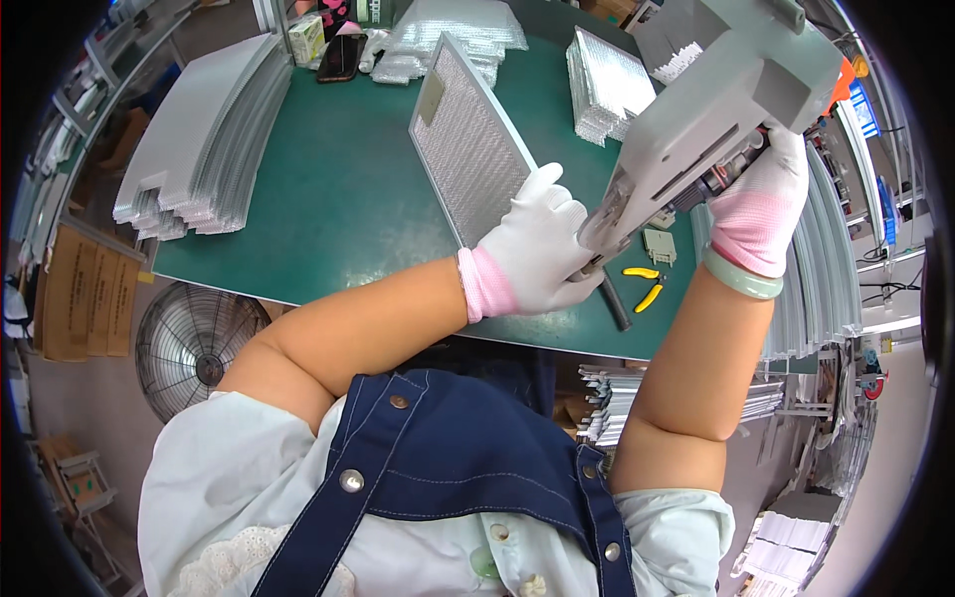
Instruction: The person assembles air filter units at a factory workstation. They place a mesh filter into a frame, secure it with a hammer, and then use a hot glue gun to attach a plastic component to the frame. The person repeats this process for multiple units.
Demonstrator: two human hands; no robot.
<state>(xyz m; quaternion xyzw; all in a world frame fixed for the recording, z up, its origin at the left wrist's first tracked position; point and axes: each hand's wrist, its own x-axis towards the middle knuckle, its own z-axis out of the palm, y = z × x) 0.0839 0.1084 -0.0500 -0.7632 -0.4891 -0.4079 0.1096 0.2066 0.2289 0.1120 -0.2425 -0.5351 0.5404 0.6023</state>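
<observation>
Several silver stacks flank the framed panel, yellow-handled pliers nearby.

No text or sign can be read.

I see both gloves, left glove and right glove, in white with pink cuffs — plus a pale green bangle, navy apron and white shirt. To me the tool looks light grey, the panel silvery and finely meshed, the table dark green — the pliers yellow-handled.
</observation>
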